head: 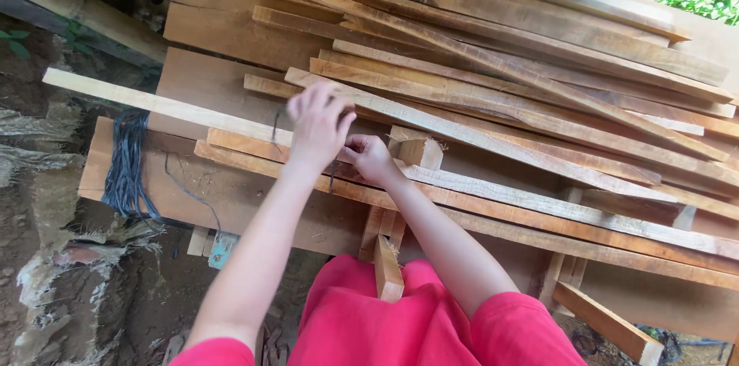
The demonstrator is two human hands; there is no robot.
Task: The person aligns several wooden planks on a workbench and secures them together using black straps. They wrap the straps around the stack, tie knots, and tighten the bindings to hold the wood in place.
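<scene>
At frame centre, the left hand and right hand pinch a thin dark string (fingers closed on it) over stacked wooden slats; nothing looks tied yet.

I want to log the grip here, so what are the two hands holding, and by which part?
Cannot be told: left hand and right hand meet over the pale wooden slats, pinching something too small and blurred to identify.

We see rough-sawn, matt wooden slats, a pale smoother wooden strip, dull dark cord, and soft red cloth.
</scene>
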